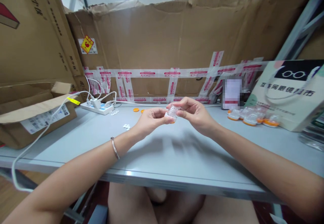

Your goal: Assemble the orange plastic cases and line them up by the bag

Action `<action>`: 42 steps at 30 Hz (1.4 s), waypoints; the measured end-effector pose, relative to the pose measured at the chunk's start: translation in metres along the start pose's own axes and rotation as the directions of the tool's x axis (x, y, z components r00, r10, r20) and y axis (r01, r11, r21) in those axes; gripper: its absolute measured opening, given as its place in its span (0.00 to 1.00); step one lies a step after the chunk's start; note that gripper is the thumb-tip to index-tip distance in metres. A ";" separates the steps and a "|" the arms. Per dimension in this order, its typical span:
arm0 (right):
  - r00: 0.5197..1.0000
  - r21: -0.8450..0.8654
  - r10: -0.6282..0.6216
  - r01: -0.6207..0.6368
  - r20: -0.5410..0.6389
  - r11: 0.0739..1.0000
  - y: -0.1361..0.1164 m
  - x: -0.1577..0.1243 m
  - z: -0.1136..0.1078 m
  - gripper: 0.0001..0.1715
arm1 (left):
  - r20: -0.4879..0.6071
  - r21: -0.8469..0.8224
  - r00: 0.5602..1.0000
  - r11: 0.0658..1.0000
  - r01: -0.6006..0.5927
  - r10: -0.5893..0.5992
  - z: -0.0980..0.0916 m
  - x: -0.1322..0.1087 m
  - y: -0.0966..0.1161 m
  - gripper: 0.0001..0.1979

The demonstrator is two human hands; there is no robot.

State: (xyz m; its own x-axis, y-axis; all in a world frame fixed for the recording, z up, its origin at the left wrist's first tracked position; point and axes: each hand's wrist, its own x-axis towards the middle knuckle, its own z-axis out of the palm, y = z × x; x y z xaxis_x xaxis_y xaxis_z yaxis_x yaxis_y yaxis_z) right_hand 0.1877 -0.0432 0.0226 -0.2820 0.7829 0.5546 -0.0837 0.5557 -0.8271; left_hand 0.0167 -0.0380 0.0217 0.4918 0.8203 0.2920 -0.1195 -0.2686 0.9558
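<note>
Above the middle of the grey table, a small clear plastic piece with a white and orange base [171,114] is held between both hands. My left hand [155,118] pinches its base from the left. From the right, the thumb and fingers of my right hand [194,111] are closed on its clear upper part. The fingers hide some of it, so its exact kind does not show. Similar clear pieces with orange and white bases [250,117] stand grouped at the right. Orange rings [136,110] and small white parts [126,127] lie left of my hands.
A power strip [97,107] with white cables sits at the back left, beside an opened cardboard box [37,116]. A large taped carton [157,42] closes off the back. At the right are a phone [231,94] and a paper bag [283,95]. The table's front edge [177,183] runs below my arms.
</note>
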 end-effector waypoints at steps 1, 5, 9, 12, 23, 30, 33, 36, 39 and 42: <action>1.000 0.024 0.006 -0.007 0.030 1.000 0.000 0.000 -0.001 0.14 | 0.035 -0.040 0.999 0.999 0.015 -0.014 -0.001 0.000 -0.001 0.15; 0.994 0.076 0.043 -0.050 0.102 0.996 0.001 0.001 -0.003 0.16 | 0.162 -0.152 0.985 0.985 0.087 -0.062 -0.005 0.001 -0.006 0.19; 0.990 0.152 0.070 -0.089 0.126 0.984 0.003 0.002 -0.004 0.16 | 0.166 -0.163 0.985 0.984 0.071 -0.043 -0.004 0.002 -0.009 0.18; 0.978 0.209 0.127 -0.161 0.167 0.965 0.003 0.003 -0.005 0.15 | 0.115 -0.153 0.992 0.985 0.076 -0.059 -0.001 0.004 -0.011 0.20; 0.987 0.223 0.116 -0.138 0.108 0.965 0.007 0.003 -0.006 0.12 | -0.012 -0.136 1.000 0.990 0.022 -0.024 -0.002 0.007 -0.015 0.15; 0.998 0.061 0.025 -0.028 0.049 0.998 0.005 0.003 -0.005 0.12 | -0.067 -0.037 0.998 0.999 0.000 -0.002 0.000 0.004 -0.007 0.14; 1.000 -0.016 0.007 -0.007 -0.009 1.000 0.004 0.001 -0.002 0.12 | -0.125 -0.001 0.992 1.000 0.007 -0.007 0.003 0.003 -0.006 0.15; 0.994 -0.056 -0.019 0.013 -0.108 0.998 0.006 0.000 0.005 0.10 | -0.172 0.055 0.985 0.998 -0.017 0.027 0.005 0.002 -0.008 0.15; 0.982 -0.080 -0.026 0.012 -0.186 0.997 0.010 -0.001 0.013 0.11 | -0.191 0.113 0.979 0.992 -0.052 0.073 0.005 0.001 -0.012 0.15; 0.968 -0.104 -0.017 -0.010 -0.251 0.995 0.014 -0.001 0.018 0.12 | -0.191 0.158 0.975 0.984 -0.086 0.116 0.004 0.002 -0.015 0.15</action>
State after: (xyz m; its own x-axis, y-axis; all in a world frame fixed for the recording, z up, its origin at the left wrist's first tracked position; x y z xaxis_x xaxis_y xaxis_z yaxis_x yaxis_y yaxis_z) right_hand 0.1699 -0.0418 0.0089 -0.0319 0.8186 0.5735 0.0191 0.5742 -0.8185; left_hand 0.0226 -0.0345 0.0074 0.3004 0.8652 0.4015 -0.0235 -0.4141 0.9099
